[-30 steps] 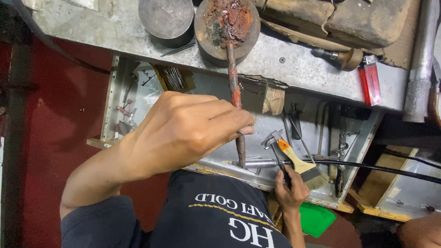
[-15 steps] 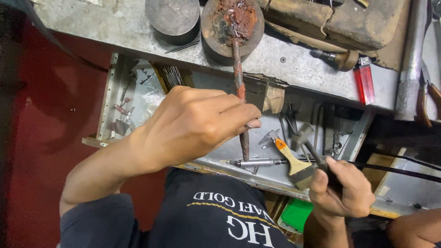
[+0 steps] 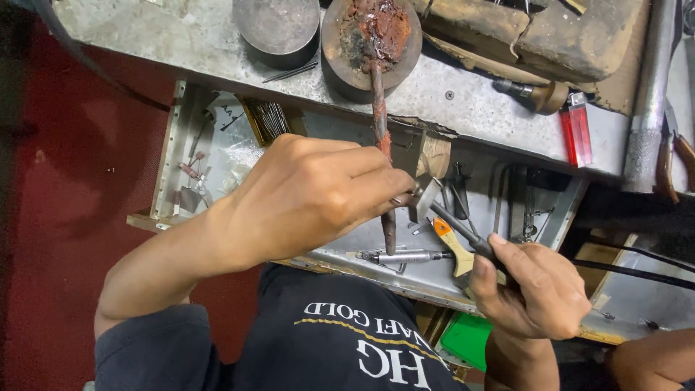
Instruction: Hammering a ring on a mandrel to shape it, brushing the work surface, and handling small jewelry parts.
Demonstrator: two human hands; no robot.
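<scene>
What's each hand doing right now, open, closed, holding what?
Left hand: closed, pinching a small metal piece at the fingertips, against the rusty rod.
Right hand: closed on a dark-handled tool.

Left hand (image 3: 311, 199) fingers pinched shut; right hand (image 3: 532, 289) fingers curled closed.

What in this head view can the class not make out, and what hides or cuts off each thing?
Head view only:
- Small piece pinched by the left hand: hidden behind its fingers.
- Dark tool in the right hand: its handle end is buried in the fist.
- Paintbrush: its bristles are covered by the right hand.
- Pliers: cut off by the right edge.
</scene>
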